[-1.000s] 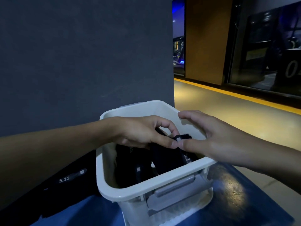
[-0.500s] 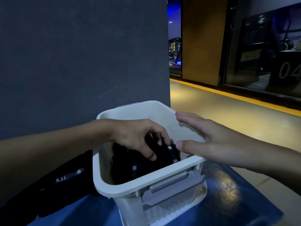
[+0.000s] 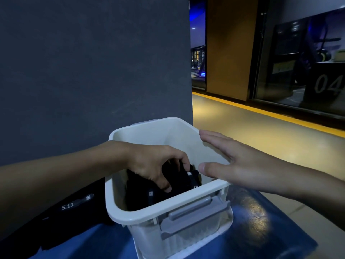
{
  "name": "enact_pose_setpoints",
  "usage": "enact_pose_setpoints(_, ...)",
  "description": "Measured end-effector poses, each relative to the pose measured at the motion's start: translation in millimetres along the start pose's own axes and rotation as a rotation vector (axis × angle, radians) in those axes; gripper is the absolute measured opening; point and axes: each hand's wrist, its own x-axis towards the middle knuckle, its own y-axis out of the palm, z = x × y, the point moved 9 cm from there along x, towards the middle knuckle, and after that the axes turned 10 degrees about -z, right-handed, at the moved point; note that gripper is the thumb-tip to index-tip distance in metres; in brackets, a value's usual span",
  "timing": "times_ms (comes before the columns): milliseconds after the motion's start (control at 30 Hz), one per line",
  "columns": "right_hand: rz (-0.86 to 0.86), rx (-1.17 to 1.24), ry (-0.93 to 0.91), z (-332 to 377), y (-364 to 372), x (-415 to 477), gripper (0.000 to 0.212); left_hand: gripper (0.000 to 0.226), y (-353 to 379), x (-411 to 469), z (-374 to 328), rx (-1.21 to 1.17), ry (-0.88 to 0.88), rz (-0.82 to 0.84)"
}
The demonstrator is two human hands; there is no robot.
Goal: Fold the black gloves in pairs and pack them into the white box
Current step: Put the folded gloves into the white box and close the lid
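Gripping black gloves [image 3: 140,197] inside white box [image 3: 164,135]

A blue table [image 3: 276,238] carries a white box [image 3: 168,214], which stands near the centre of the glossy top with its grey latch handle facing 6 o'clock. At 9 o'clock from the box, against its wall, black gloves [image 3: 61,223] lie in a loose heap (one bears a white "5.11" print). Light glints at 4 o'clock.

"5.11" on glove [image 3: 71,214]; "04" on cube [image 3: 325,79]
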Motion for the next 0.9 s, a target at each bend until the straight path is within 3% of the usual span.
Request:
enact_pose_setpoints(367,-0.092,-0.062,-0.039,17.3,-13.6,-4.7,0.075,0.053,-26.1,-15.6,-6.6,-0.009,0.027,-0.128)
enact_pose_setpoints(467,-0.149,-0.182,-0.133,35.7,-22.0,-8.3,0.070,0.047,-46.6,-33.4,-8.7,-0.002,0.024,-0.224)
enact_pose_setpoints(667,-0.168,-0.189,-0.213,83.3,-13.8,-10.3,0.055,0.037,-88.6,-103.3,-14.9,-0.015,0.016,-0.479)
enact_pose_setpoints(900,-0.114,-0.130,-0.396,176.2,55.7,-12.2,0.042,0.016,-96.8,-232.5,15.2,-0.131,-0.090,-0.781)
